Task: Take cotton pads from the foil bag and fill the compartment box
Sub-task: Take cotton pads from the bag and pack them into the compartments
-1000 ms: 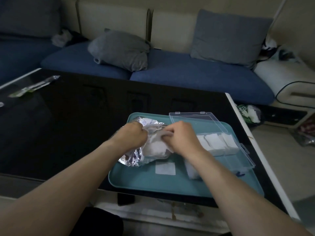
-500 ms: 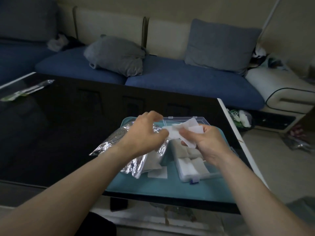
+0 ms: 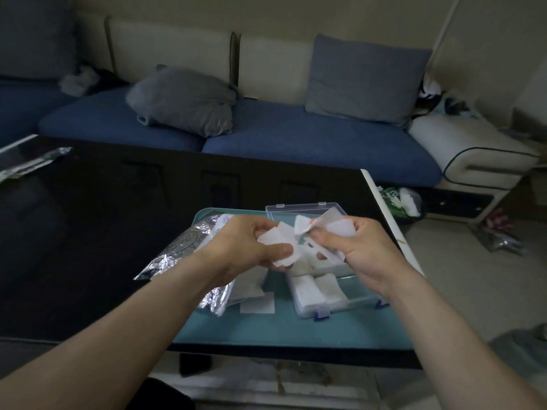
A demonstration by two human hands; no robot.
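White square cotton pads (image 3: 281, 241) were pinched by the left hand (image 3: 245, 247) and right hand (image 3: 355, 247) above the clear plastic compartment box (image 3: 319, 294); the crinkled silver foil bag (image 3: 183, 255) was left on the teal tray (image 3: 266, 329).

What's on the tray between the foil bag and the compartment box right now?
In the head view, one loose cotton pad lies flat on the teal tray, between the foil bag and the compartment box. Otherwise that strip is bare tray.
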